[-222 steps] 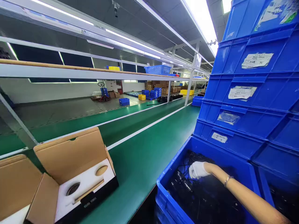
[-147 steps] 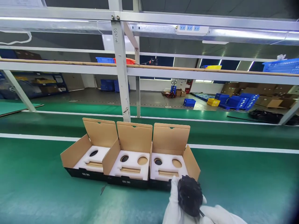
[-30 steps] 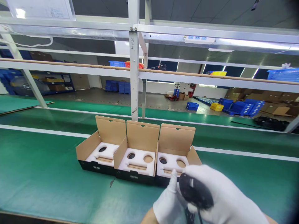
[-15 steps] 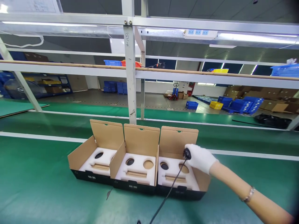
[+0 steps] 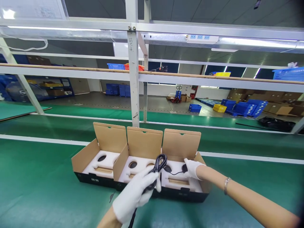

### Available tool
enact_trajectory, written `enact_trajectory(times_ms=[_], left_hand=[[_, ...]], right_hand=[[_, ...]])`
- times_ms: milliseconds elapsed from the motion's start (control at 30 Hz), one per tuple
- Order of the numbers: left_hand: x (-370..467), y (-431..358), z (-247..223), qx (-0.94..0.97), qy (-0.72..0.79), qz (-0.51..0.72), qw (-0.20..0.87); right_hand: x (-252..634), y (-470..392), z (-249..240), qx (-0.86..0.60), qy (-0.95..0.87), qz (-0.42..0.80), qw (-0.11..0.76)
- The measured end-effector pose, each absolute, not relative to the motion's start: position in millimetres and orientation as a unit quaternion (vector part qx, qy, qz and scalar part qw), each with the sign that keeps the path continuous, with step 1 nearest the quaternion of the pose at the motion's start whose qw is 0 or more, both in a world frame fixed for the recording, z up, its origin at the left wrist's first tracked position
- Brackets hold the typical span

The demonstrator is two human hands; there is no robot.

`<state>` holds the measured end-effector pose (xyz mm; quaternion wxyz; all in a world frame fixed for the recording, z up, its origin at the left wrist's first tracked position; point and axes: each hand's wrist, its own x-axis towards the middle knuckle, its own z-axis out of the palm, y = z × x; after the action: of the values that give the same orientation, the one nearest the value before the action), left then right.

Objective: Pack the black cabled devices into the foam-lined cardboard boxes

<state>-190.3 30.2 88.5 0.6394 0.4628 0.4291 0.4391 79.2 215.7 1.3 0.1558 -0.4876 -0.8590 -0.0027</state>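
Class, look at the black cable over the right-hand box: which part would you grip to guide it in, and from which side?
Probably the bunched loops, from the near side and above. They stand up over the box, whose lid blocks the far side. The left hand already holds the cable just below them; the right hand holds the plug end at the foam insert.
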Motion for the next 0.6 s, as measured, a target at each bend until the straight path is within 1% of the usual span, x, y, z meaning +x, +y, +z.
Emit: enact_trajectory(times_ms=[67, 100, 200, 233, 267, 300, 333, 400, 500, 600], left_hand=[[-187.1, 46.3, 101.5, 0.501, 0.429, 0.429, 0.617], [-185.1, 54.0, 107.3, 0.523, 0.427, 0.423, 0.605], [-175.5, 77.1, 123.8, 0.588, 0.416, 0.392, 0.572], [-170.8, 85.0, 128.9, 0.602, 0.413, 0.38, 0.568], [-165.5, 93.1, 133.6, 0.618, 0.409, 0.37, 0.56], [-159.9, 101.3, 137.5, 0.639, 0.405, 0.364, 0.543], [-154.3, 109.5, 140.6, 0.665, 0.398, 0.362, 0.518], [-144.5, 125.4, 143.1, 0.722, 0.378, 0.368, 0.448], [-136.1, 146.5, 136.2, 0.77, 0.382, 0.379, 0.342], [-131.8, 162.0, 119.2, 0.758, 0.455, 0.383, 0.268]], right_hand=[[80.8, 213.6, 36.8, -0.512, -0.854, -0.01, 0.089], [80.3, 210.4, 59.2, -0.518, -0.852, -0.019, 0.075], [71.6, 186.4, 127.8, -0.487, -0.862, -0.061, 0.126], [66.6, 174.6, 145.5, -0.453, -0.875, -0.076, 0.152], [61.0, 162.7, 158.6, -0.379, -0.903, -0.104, 0.173], [55.4, 152.0, 166.6, -0.333, -0.921, -0.123, 0.161], [50.5, 143.9, 169.7, -0.318, -0.929, -0.13, 0.139], [44.9, 137.9, 164.8, -0.354, -0.916, -0.094, 0.162], [50.4, 152.2, 144.7, -0.46, -0.857, 0.013, 0.233], [62.6, 175.9, 120.1, -0.531, -0.791, 0.108, 0.284]])
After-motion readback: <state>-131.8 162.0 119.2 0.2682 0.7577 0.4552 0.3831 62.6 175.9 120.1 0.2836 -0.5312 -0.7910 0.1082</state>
